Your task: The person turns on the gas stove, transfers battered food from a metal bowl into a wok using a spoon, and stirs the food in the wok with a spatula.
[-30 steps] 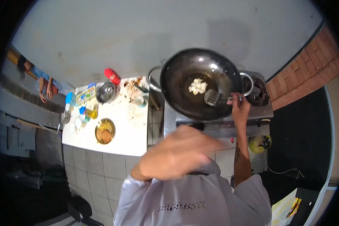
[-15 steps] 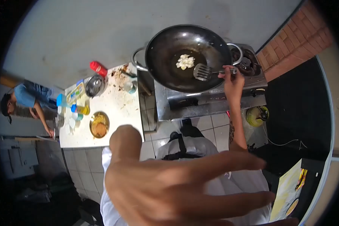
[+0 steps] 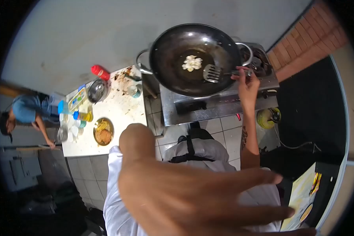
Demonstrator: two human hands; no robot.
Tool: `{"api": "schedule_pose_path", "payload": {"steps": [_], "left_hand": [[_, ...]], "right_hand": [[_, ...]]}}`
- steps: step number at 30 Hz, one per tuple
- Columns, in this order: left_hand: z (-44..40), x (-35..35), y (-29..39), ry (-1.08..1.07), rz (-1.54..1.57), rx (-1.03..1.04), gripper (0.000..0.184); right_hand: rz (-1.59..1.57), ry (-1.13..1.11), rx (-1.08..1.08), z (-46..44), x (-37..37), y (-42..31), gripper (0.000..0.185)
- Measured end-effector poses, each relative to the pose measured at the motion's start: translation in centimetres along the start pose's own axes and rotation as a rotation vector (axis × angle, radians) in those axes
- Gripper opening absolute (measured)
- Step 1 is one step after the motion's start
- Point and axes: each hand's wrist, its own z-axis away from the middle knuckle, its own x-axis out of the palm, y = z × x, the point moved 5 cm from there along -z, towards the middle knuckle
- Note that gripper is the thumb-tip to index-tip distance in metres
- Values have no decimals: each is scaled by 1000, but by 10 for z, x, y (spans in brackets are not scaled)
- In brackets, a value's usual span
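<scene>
Right hand (image 3: 247, 85) is closed round the handle of the slotted spatula (image 3: 212, 73), whose blade rests low in the wok (image 3: 173, 80), just beside the white food pieces (image 3: 192, 63) and apparently not touching them. Left hand (image 3: 185, 192) is spread wide close to the camera, fingers apart, with nothing seen in it; its palm side is hidden. Wok sits on the stove (image 3: 220, 108); no flame is visible from here, so heat cannot be confirmed. Risks, as judged: (1) the pieces lie in one small cluster in a shiny patch, probably oil; if the burner is lit and they are left unturned, their undersides could scorch. (2) A quick flick of the blade could splash that liquid towards the right hand, which is near the rim. (3) The right hand is also just beside the metal loop handle (image 3: 246, 55); brushing it could burn the knuckles if it is hot, or rock the wok. (4) The left hand blocks much of the lower view, so a misplaced reach could go unnoticed. The bowl of food (image 3: 103, 133) on the white table (image 3: 126, 112) is well apart from the spatula, hence at little risk of a knock from it.
</scene>
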Motion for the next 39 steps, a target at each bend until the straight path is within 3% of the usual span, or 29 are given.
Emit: {"api": "schedule_pose_path", "payload": {"steps": [13,15,16,17,19,23,25,27,32,35,39], "left_hand": [[6,-17,-39,-63,33,-84,30],[25,-24,-68,-37,13,-221,31],[40,-27,-81,-11,-32,-364,31],[52,-29,-92,-19,-240,-651,28],[94,-29,-134,104,-454,-642,19],[160,-31,-180,175,-568,-739,8],[179,-32,-190,210,-601,-773,9],[200,-38,-198,313,-629,-944,13],[265,-63,-227,470,-666,-1063,31],[273,-81,-241,435,-933,-1011,30],[308,-99,-267,473,-945,-1032,15]], "right_hand": [[-12,18,-22,-16,-5,11,18],[-69,-7,26,-17,-10,14,18],[-138,20,55,-16,-11,15,19],[-164,15,48,-18,-10,17,19],[-183,13,42,-22,-14,23,19],[-151,-40,72,-29,-12,20,19],[-163,-34,60,-33,-8,26,19],[-183,-41,58,-37,-4,32,19],[-63,-105,129,-51,3,40,20],[-14,-125,127,-64,5,45,19],[-41,-168,79,-79,13,50,15]]}}
